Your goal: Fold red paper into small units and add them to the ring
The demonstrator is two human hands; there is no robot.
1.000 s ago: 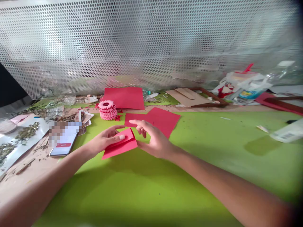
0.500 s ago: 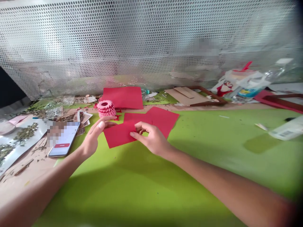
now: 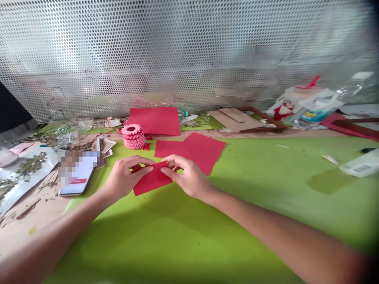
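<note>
Both my hands pinch the upper edge of a small red sheet of paper, held tilted above the green tabletop. My left hand grips it from the left, thumb in front, the other fingers partly hidden behind. On its right top corner my right hand closes with thumb and forefinger. Behind the hands lie overlapping red sheets. A stacked pink-and-red paper ring piece with jagged edges stands just beyond my left hand. Farther back is a larger red sheet.
A phone with a lit screen lies at left, near dried plant bits on a white sheet. Along the perforated metal screen are cardboard, a wooden frame and a plastic bag. A translucent bottle lies at right.
My left hand has gone from open beside the paper to pinching its top edge. The right hand has shifted slightly along it, and the paper has come a little nearer to me.
</note>
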